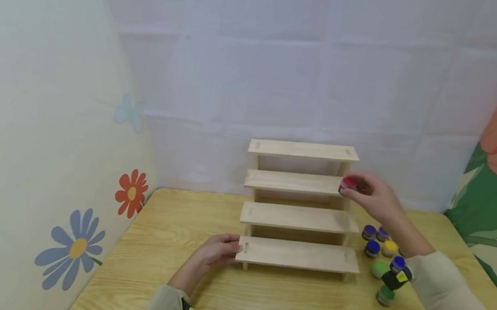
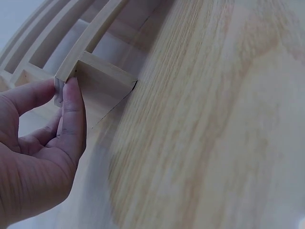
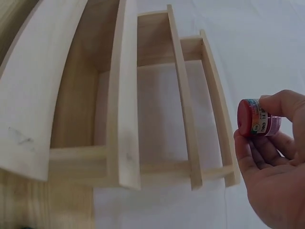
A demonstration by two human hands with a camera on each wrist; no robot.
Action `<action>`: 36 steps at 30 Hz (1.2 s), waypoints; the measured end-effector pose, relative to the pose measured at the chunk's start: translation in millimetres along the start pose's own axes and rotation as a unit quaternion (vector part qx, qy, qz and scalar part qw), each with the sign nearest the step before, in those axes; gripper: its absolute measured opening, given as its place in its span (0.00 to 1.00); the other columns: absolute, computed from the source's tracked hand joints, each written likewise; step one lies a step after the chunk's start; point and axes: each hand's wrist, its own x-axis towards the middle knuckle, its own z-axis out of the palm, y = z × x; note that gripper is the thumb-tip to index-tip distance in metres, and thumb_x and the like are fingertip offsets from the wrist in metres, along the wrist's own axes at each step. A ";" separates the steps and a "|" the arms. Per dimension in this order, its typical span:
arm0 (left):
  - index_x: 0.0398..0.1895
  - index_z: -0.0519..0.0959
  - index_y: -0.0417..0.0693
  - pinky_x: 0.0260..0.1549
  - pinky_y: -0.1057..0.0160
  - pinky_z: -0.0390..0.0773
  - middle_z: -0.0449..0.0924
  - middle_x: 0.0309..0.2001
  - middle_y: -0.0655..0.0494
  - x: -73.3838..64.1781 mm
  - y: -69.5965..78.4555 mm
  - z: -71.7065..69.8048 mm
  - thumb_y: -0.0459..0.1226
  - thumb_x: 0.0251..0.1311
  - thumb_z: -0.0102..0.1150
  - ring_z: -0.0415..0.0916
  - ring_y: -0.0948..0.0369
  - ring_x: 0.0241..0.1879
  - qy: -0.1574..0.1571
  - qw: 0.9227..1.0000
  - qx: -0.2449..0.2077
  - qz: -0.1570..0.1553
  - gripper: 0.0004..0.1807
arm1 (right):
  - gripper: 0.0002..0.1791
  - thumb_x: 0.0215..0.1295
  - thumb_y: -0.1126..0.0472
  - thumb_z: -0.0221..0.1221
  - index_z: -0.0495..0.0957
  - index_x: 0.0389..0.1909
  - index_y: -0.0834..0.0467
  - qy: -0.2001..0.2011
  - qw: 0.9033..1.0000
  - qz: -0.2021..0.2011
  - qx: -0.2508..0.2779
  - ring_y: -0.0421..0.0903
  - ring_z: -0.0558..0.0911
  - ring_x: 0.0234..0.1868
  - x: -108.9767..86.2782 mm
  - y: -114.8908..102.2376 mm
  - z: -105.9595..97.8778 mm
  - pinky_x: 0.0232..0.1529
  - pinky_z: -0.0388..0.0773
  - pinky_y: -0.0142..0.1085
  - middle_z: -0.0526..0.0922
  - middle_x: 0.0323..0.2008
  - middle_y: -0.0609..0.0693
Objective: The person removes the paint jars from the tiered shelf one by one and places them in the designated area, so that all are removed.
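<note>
A four-tier wooden step shelf [image 1: 297, 254] stands on the table against the back cloth. My left hand [image 1: 217, 251] pinches the left end of its lowest board; in the left wrist view the thumb and index finger [image 2: 72, 107] grip that board's corner. With my right hand [image 1: 375, 199] I hold a small paint jar [image 3: 259, 118] with a red lid and a printed label between thumb and fingers. In the head view the red jar overlaps the right end of the second board from the top.
Right of the shelf stand several small jars: blue ones [image 1: 372, 249], a yellow one [image 1: 389, 248], a light green one [image 1: 380, 269] and a dark green one [image 1: 385, 296]. A white cloth [image 1: 258, 73] hangs behind the wooden table [image 1: 165, 227]; painted walls flank it.
</note>
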 end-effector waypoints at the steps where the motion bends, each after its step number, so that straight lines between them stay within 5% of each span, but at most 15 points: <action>1: 0.68 0.64 0.22 0.39 0.65 0.82 0.83 0.45 0.50 -0.2 -0.1 -0.2 0.31 0.67 0.59 0.82 0.62 0.38 -0.001 1.000 0.000 0.000 0.30 | 0.32 0.71 0.49 0.63 0.70 0.69 0.62 0.001 1.000 0.004 0.001 0.56 0.78 0.59 -2.8 2.6 -1.4 0.52 0.77 0.31 0.78 0.59 0.61; 5: 0.68 0.64 0.22 0.38 0.66 0.82 0.83 0.45 0.49 -0.3 -1.4 -0.1 0.31 0.67 0.59 0.82 0.62 0.38 -0.001 1.000 -0.003 0.000 0.30 | 0.34 0.72 0.48 0.62 0.68 0.70 0.63 0.008 1.000 0.013 -0.004 0.58 0.77 0.60 -12.4 12.9 -7.3 0.54 0.77 0.35 0.77 0.60 0.62; 13: 0.67 0.66 0.23 0.38 0.65 0.83 0.84 0.45 0.49 -0.2 -1.7 0.8 0.31 0.67 0.60 0.82 0.61 0.38 0.006 1.000 -0.004 -0.002 0.29 | 0.33 0.73 0.49 0.61 0.67 0.71 0.63 0.008 1.000 0.013 -0.015 0.55 0.79 0.58 -33.3 30.9 -19.1 0.45 0.77 0.23 0.77 0.60 0.64; 21: 0.69 0.64 0.24 0.37 0.67 0.83 0.82 0.48 0.48 -1.2 0.8 1.1 0.32 0.68 0.60 0.82 0.63 0.38 0.006 1.000 -0.005 -0.006 0.31 | 0.30 0.74 0.56 0.60 0.68 0.69 0.67 0.019 1.000 -0.013 -0.014 0.24 0.78 0.44 -56.9 52.8 -25.8 0.39 0.82 0.30 0.78 0.56 0.67; 31: 0.69 0.64 0.24 0.39 0.65 0.83 0.81 0.51 0.44 1.6 -1.1 0.0 0.31 0.67 0.60 0.82 0.61 0.39 0.011 1.000 -0.003 -0.006 0.31 | 0.28 0.74 0.59 0.60 0.69 0.67 0.70 0.030 0.999 -0.030 -0.003 0.25 0.79 0.46 -89.0 82.4 -34.1 0.41 0.80 0.25 0.79 0.47 0.33; 36: 0.68 0.65 0.24 0.40 0.63 0.84 0.81 0.53 0.42 1.5 -1.7 0.6 0.31 0.67 0.61 0.83 0.60 0.40 0.018 1.000 -0.002 -0.006 0.30 | 0.25 0.74 0.64 0.58 0.67 0.66 0.72 0.033 0.998 -0.047 0.015 0.23 0.78 0.47 -101.2 95.0 -36.3 0.42 0.81 0.25 0.78 0.47 0.27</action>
